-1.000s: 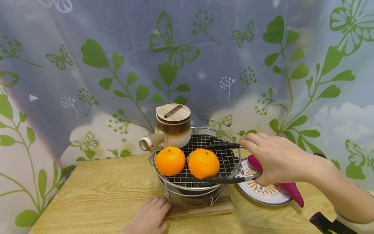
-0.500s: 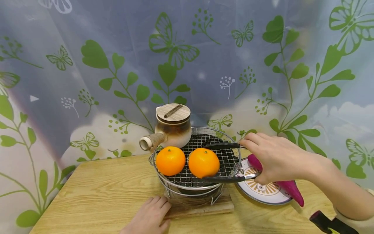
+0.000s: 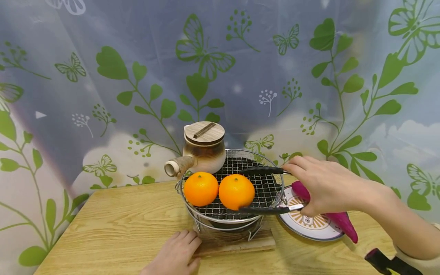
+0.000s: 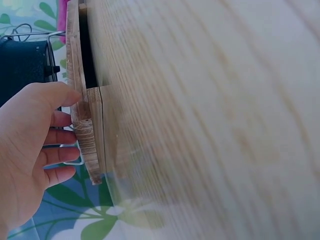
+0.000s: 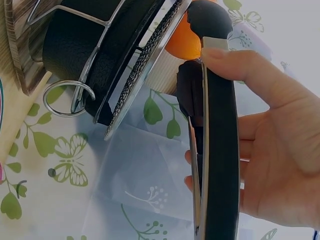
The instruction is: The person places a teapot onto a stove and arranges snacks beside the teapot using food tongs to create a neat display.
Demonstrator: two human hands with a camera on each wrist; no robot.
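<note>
My right hand [image 3: 326,187] holds black-tipped metal tongs [image 3: 264,211], its thumb along one arm in the right wrist view. The tongs' arms are spread: the near tip is at the lower right of the right orange [image 3: 236,191], the far tip behind its right side. Beside it the left orange [image 3: 201,189] sits on the round wire grill rack [image 3: 266,187]; the two look to be touching. My left hand [image 3: 177,254] rests by the left corner of the wooden board [image 3: 237,244]. In the left wrist view its extended fingers [image 4: 62,155] touch the board's edge.
A lidded clay pot [image 3: 206,152] with a side handle stands at the rack's back left. Under the rack is a dark stove [image 4: 25,65]. Right of it, a plate [image 3: 316,233] bears a purple sweet potato [image 3: 345,227]. A black object [image 3: 385,263] lies at lower right.
The right orange has shifted slightly left, up against the left orange. The tongs and my right hand have barely moved; my left hand stays in place.
</note>
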